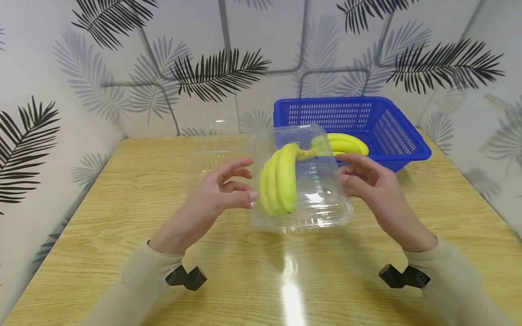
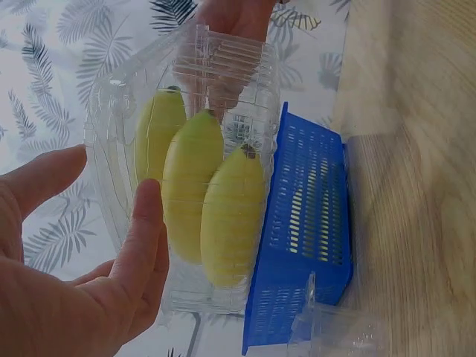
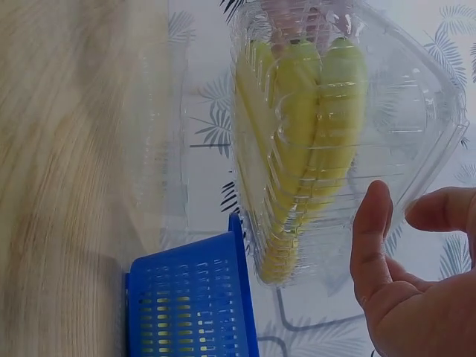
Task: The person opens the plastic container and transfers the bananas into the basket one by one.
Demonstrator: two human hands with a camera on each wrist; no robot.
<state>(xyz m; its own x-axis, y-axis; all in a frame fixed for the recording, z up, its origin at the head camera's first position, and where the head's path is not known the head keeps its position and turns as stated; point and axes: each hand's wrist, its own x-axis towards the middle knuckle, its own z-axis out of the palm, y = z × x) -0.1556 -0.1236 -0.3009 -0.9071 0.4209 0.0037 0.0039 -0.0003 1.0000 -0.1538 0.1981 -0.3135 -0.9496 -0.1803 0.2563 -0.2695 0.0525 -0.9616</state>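
Observation:
A clear plastic clamshell box (image 1: 316, 199) is held up above the table, tilted, with a bunch of yellow bananas (image 1: 281, 181) inside. My left hand (image 1: 222, 188) grips its left edge, thumb and fingers spread on either side of the wall. At the opposite edge, my right hand (image 1: 371, 181) pinches the rim between thumb and fingers, also visible in the right wrist view. Through the plastic, the left wrist view shows several rounded banana ends (image 2: 193, 186). Behind the box stands a blue plastic basket (image 1: 408, 154) with more bananas (image 1: 346, 144) in it.
Another clear plastic container (image 1: 216, 145), faint against the wood, stands on the table behind my left hand. The wooden table (image 1: 122, 203) meets a leaf-patterned covering (image 1: 220, 36) at the back and sides. Light glares off the tabletop in front of me.

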